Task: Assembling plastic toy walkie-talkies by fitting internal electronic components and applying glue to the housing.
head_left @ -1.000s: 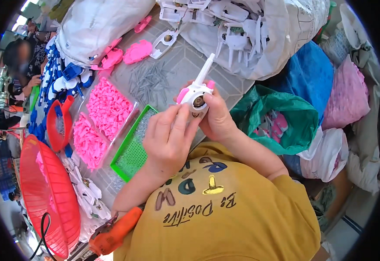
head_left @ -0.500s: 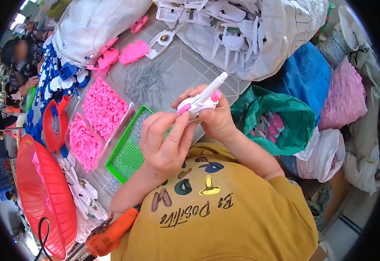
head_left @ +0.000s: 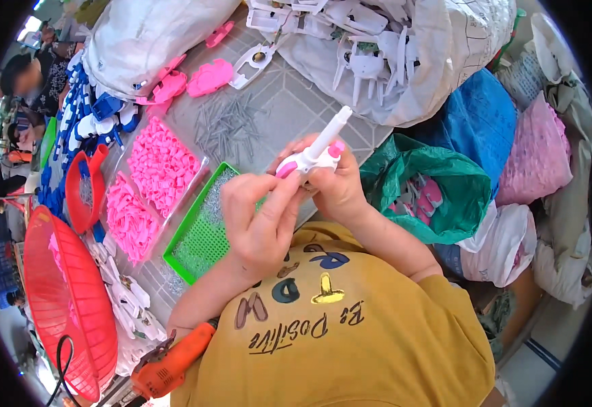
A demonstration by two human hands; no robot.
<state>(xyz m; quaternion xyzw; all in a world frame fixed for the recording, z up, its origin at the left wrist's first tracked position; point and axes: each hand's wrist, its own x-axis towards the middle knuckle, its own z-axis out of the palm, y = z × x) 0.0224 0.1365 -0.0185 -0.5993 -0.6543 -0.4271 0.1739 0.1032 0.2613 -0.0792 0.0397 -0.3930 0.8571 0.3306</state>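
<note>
Gripping white-pink part (head_left: 315, 157) in left hand (head_left: 259, 216) and right hand (head_left: 341, 190) near table (head_left: 296, 95) edge, with room toward white-parts sack (head_left: 431, 81). Beside basket (head_left: 209, 236) of silvery bits (head_left: 216, 197), tray (head_left: 185, 199) of pink pieces (head_left: 164, 163).

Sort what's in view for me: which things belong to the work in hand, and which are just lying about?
Likely part of the work:
white-and-pink plastic piece with a long stem, held by left hand and right hand
small bright-pink plastic parts
white plastic parts in an open sack

Apparently just lying about:
blue-and-white plastic parts
blue plastic bag
</note>
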